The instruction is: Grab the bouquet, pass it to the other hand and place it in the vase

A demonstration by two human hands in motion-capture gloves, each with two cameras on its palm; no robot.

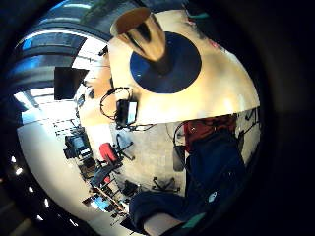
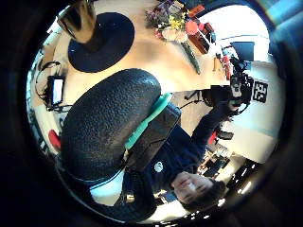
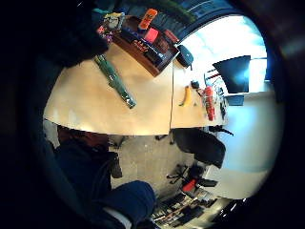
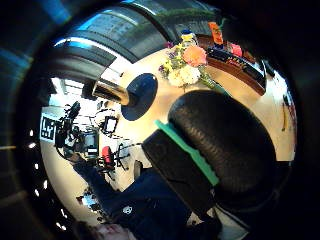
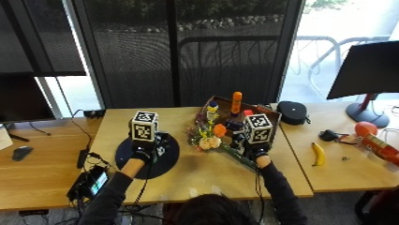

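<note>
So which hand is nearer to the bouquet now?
The right. The right hand is over the bouquet's green wrapped stems, beside the flowers. The left hand is farther off, above the dark round mat by the vase.

I get daylight from the windows (image 5: 187, 51) behind the table (image 5: 199, 173), strongest at the glass to the right of them, which is blown out white. The tabletop is evenly lit, shadows soft. My palm views bend hard at their rims into black surrounds. The vase (image 1: 142, 34) shows glare streaks, and the bouquet (image 4: 185, 67) looks slightly soft.
</note>
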